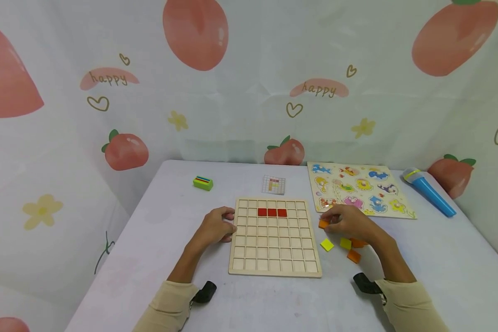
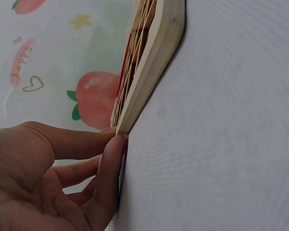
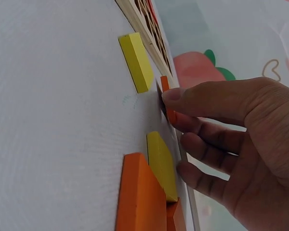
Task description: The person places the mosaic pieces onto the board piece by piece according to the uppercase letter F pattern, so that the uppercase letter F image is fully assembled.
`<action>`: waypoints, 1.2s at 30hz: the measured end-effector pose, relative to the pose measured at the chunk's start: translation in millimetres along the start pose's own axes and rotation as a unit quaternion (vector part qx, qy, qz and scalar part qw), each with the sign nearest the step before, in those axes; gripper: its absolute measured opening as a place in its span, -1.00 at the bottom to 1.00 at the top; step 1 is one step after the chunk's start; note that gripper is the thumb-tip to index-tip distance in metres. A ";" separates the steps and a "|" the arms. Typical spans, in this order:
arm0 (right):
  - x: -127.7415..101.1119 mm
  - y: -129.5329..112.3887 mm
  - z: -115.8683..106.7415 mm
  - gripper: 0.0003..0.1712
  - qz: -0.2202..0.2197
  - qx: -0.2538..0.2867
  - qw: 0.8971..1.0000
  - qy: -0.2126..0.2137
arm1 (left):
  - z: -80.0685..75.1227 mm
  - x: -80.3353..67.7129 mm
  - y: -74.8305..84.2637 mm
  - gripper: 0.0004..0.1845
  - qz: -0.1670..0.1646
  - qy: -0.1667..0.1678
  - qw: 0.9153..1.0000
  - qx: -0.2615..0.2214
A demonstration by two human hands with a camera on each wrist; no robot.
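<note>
A wooden grid board (image 1: 274,253) lies flat on the table, with three red tiles (image 1: 272,212) side by side in its second row from the top. My left hand (image 1: 216,225) grips the board's left edge; in the left wrist view the thumb and a finger (image 2: 111,159) meet at its pale rim (image 2: 156,57). Just off the board's right side, my right hand (image 1: 348,221) pinches an orange tile (image 3: 165,86) between thumb and fingers. Below that hand lie yellow tiles (image 1: 327,245) and orange tiles (image 1: 354,256), some partly hidden by it.
Behind the board lies a small pattern card (image 1: 273,185). A green block with coloured stripes (image 1: 203,183) stands at the back left. An animal puzzle board (image 1: 358,186) and a blue toy microphone (image 1: 431,193) are at the back right. A printed cloth (image 1: 240,110) hangs behind the table.
</note>
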State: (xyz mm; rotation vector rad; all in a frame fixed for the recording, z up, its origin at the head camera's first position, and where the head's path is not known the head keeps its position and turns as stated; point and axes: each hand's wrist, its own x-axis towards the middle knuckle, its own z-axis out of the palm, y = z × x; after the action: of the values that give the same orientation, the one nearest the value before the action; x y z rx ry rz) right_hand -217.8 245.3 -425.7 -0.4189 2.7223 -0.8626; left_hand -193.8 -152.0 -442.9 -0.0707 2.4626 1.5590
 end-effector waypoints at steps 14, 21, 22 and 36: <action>6.0 -9.3 7.0 -0.64 -0.056 0.009 0.998 0.033 | 0.5 0.7 -1.2 -0.43 0.001 0.000 1.000 0.002; 13.9 -16.2 12.2 -0.62 -0.080 0.012 0.996 0.028 | 0.5 0.3 -1.2 -0.43 0.000 0.001 1.000 -0.002; 15.0 -17.4 12.9 -0.62 -0.085 0.013 0.996 0.026 | 0.5 0.1 -1.1 -0.43 0.000 0.001 1.000 -0.003; 27.1 -40.1 23.4 -0.66 -0.115 0.019 0.993 0.014 | -0.3 -0.3 -1.1 -0.42 0.003 -0.002 1.000 -0.006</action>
State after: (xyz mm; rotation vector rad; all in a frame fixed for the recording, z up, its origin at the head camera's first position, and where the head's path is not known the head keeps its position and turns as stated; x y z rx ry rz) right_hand -227.5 192.5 -424.7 -0.7274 2.7153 -0.9830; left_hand -193.4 -152.7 -443.6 -0.0624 2.4515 1.5755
